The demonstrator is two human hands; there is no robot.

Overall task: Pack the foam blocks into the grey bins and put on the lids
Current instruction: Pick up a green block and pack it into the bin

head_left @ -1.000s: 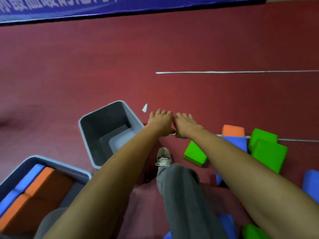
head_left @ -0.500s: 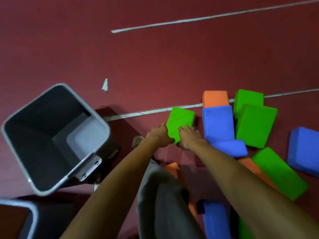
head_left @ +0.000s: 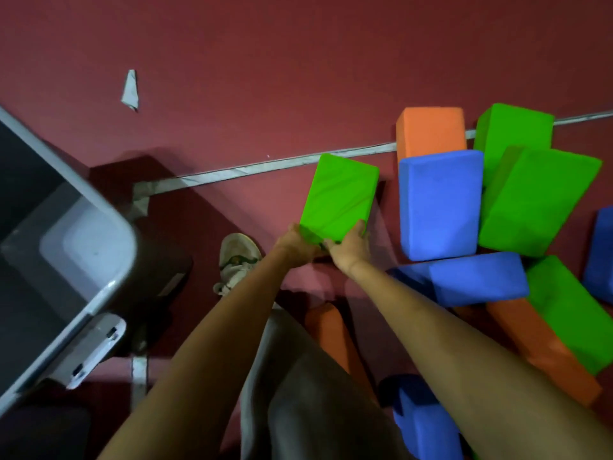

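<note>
**Floor** [head_left: 298,61]: dark red sports surface that fills the whole view and carries everything listed.

**Grey bin** [head_left: 30,293]: far left, top open, cut off by the left edge. The inside is dark with a paler patch low down, and the contents are hard to make out. A clasp [head_left: 89,346] juts from the near rim.

**Trouser leg** [head_left: 298,393]: grey, bottom centre, between two bare forearms. It hides part of a low orange block [head_left: 328,330].

**Heap of foam blocks**: right half, on the floor, touching and overlapping.
- A large tilted green block [head_left: 537,200] leans against a tall blue block [head_left: 439,204].
- A far orange block [head_left: 431,131] and a far green block [head_left: 514,127] sit behind them.
- A flat blue block [head_left: 477,277] lies in front.
- A near green block [head_left: 570,313] overlaps a near orange block [head_left: 544,350].
- A bottom blue block [head_left: 424,426] is partly behind the right forearm.
- An edge blue block [head_left: 600,254] is cut off at the right.

**Green foam block** [head_left: 338,197]: centre, just left of the heap and well apart from the bin, its far end over the tape line. Whether it rests on the floor or is raised cannot be told.

**Left hand** [head_left: 295,244], **right hand** [head_left: 348,247]: side by side at the block's near end. Each grip is curled onto that end, with the fingertips largely hidden.

**Shoe** [head_left: 237,260]: pale, laced, left of the hands.

**Tape line** [head_left: 265,166]: grey-white, crossing the floor and passing under the heap.

**Scrap** [head_left: 130,91]: pale, loose, upper left; the material is unclear.
</note>
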